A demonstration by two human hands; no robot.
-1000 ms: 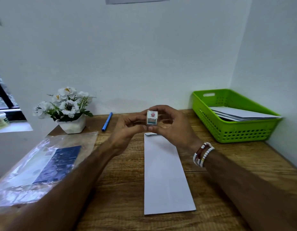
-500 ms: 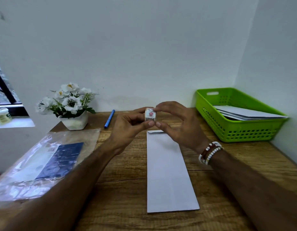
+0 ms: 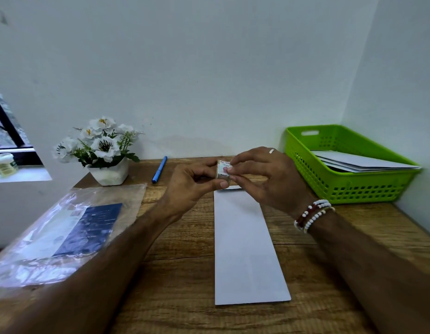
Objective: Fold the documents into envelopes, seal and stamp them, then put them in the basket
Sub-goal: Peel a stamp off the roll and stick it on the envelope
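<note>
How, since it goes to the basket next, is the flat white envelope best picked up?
Probably the near right corner of the envelope, approached from the right: it lies flat on the table, so a thin corner must be lifted and pinched, and that side faces the basket.

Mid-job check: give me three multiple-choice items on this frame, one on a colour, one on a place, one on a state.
1. The basket is: A. blue B. green C. red
2. The pen lies: A. in the basket B. on the windowsill C. on the table right of the flower pot
3. The stamp is: A. pinched by left hand and right hand B. in the basket C. flat on the table
Key: 1 B, bright green walls; 2 C, it rests on wood beside the pot; 3 A, fingertips hold it aloft.
</note>
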